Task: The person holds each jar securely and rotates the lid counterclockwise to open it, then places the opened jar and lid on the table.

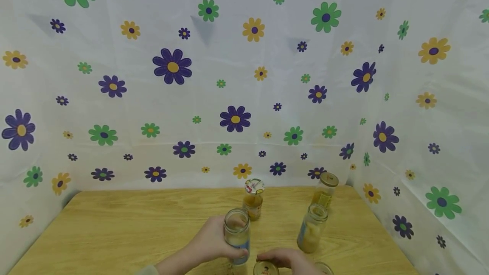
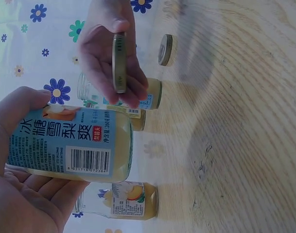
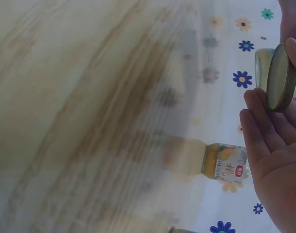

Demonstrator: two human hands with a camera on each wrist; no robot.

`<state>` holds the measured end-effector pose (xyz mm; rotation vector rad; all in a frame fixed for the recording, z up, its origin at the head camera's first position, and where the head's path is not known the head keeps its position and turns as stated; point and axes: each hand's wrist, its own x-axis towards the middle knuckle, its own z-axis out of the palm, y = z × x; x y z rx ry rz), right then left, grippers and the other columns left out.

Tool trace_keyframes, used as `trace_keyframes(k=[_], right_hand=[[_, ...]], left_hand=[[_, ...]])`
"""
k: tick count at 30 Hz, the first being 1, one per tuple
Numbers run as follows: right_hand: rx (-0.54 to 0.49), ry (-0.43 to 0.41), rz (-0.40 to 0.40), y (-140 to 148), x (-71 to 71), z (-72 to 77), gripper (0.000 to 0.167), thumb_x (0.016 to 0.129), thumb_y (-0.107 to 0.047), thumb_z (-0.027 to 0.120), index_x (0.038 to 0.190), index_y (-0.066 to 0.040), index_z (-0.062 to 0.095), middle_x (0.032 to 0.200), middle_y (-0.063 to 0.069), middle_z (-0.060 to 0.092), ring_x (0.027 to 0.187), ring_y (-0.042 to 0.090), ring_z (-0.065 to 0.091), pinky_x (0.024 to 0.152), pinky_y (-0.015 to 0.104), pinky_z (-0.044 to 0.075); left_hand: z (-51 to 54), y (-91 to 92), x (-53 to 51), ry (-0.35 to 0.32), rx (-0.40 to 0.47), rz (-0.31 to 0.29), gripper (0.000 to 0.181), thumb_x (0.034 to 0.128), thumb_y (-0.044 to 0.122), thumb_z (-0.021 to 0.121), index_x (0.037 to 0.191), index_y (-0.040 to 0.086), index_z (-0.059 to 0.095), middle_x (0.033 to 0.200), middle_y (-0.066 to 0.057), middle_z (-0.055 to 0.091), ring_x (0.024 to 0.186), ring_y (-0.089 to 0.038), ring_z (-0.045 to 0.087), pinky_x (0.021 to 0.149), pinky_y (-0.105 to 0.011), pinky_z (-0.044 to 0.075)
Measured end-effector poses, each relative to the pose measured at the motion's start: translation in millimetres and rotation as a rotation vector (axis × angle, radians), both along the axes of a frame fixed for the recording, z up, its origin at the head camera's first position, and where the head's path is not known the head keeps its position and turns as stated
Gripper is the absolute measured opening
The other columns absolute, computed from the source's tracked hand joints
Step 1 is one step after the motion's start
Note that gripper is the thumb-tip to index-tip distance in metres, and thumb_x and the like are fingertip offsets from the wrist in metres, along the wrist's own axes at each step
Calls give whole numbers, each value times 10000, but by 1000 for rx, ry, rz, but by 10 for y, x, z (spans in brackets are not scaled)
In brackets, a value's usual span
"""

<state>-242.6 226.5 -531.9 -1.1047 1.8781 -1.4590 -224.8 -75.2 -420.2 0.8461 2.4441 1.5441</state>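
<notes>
My left hand [image 1: 210, 243] grips a lidless glass jar [image 1: 237, 237] with a blue label, held upright. In the left wrist view the label of this jar [image 2: 84, 141] shows white lettering and a barcode, with pale contents inside. Just right of it, my right hand [image 1: 288, 259] pinches a gold metal lid [image 1: 266, 268] between thumb and fingers. The right wrist view shows the pale inner side of the lid [image 3: 279, 80]. Lid and held jar are apart. Another gold lid [image 1: 324, 268] lies on the table by the right hand, partly cut off in the head view.
Behind the held jar stands a closed jar [image 1: 253, 207] with a patterned white lid. To the right is a second lidless jar [image 1: 311, 232] with a blue label, and behind it a jar [image 1: 324, 192] with a gold lid. Flowered curtains [image 1: 214, 96] border the wooden table [image 1: 126, 220].
</notes>
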Motion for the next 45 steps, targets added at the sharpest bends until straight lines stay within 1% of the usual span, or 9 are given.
trace_keyframes(k=[2,4,5,11,12,20,25,32,45], right_hand=[[14,26,8,-30,64,70,680,1039,-461,667,1441,80,580,1440,291,632,1337,184,648,1079,269,545],[-7,141,-14,-60,208,201,622,1084,-304,624,1440,189,495,1430,399,569,1344,155,633,1076,275,549],[-9,134,-28,-68,229,188,533,1080,-236,632,1442,143,533,1424,329,622,1325,91,630,1063,245,543],[65,20,-107,15,101,-264,413,1078,-239,639,1476,-131,625,1445,-10,686,1289,16,638,1058,167,502],[82,23,-114,10,108,-260,415,1077,-231,639,1467,-88,625,1444,41,689,1287,32,645,1054,174,511],[151,203,-144,-163,414,266,378,1078,-204,629,1359,46,664,1315,205,730,1192,11,670,970,189,555],[224,362,-175,-237,476,345,339,1065,-188,636,1336,7,695,1278,153,752,1171,49,692,947,216,577],[385,412,-179,-291,454,361,353,1062,-266,635,1337,-58,711,1301,77,754,1177,73,695,952,229,576],[262,1106,-8,-282,359,225,305,1082,-262,609,1249,-52,753,1179,60,808,1101,178,759,924,193,592]], left_hand=[[-9,5,6,-1,7,1,438,739,173,933,1125,84,747,1077,-75,790,919,-3,694,802,-228,581],[-19,11,12,-4,17,2,434,739,166,933,1121,83,747,1071,-76,792,912,7,691,798,-224,580],[-24,14,17,-7,25,0,431,740,161,932,1120,82,746,1070,-77,793,910,11,689,795,-223,580],[-31,28,24,-32,30,12,439,744,146,926,1138,71,744,1096,-79,789,934,-21,696,793,-220,580],[-31,29,22,-36,25,16,444,744,151,926,1141,72,745,1102,-80,788,941,-36,701,796,-221,580],[-70,24,5,-37,4,29,451,740,170,937,1139,81,748,1107,-85,785,942,-67,706,795,-235,582],[-76,32,3,-35,3,30,458,739,180,938,1141,76,745,1104,-76,779,933,-54,694,793,-234,581],[-75,43,13,-54,12,17,458,747,152,926,1154,40,748,1094,-84,782,929,-77,699,776,-234,586],[-141,127,-78,-87,2,75,524,732,152,933,1194,0,739,1104,-107,791,958,-175,736,799,-281,621]])
